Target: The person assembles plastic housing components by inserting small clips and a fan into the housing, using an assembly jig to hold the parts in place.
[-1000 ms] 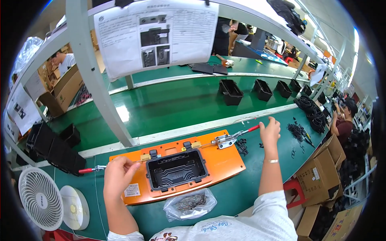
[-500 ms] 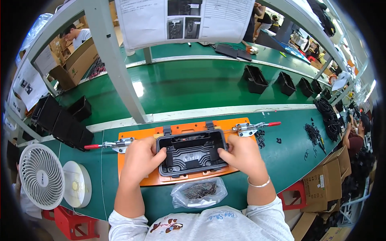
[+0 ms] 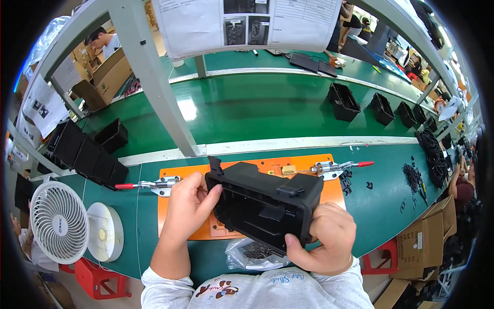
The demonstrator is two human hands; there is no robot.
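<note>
A black plastic box point(image 3: 257, 188), open on one side, is held tilted above an orange fixture plate point(image 3: 170, 206). My left hand point(image 3: 190, 206) pinches its left end with the thumb on the rim. Its right end is gripped by my right hand point(image 3: 327, 237), thumb over the lower edge. Red-handled toggle clamps sit at either side of the plate, a left clamp point(image 3: 149, 184) and a right clamp point(image 3: 339, 167). Below the box lies a clear plastic bag point(image 3: 252, 256) of small dark metal pins or screws, partly hidden by the box.
A white fan point(image 3: 59, 222) stands at the left, near stacked black boxes point(image 3: 87, 154). More black bins point(image 3: 343, 102) line the far green bench. Small black parts point(image 3: 411, 175) and coiled cables point(image 3: 431, 157) lie at right, above cardboard boxes point(image 3: 424, 244). A grey post point(image 3: 154, 77) rises ahead.
The black box has been lifted off the orange plate and tilted, its right end swung nearer me. Both hands keep hold of it; my right hand has moved lower.
</note>
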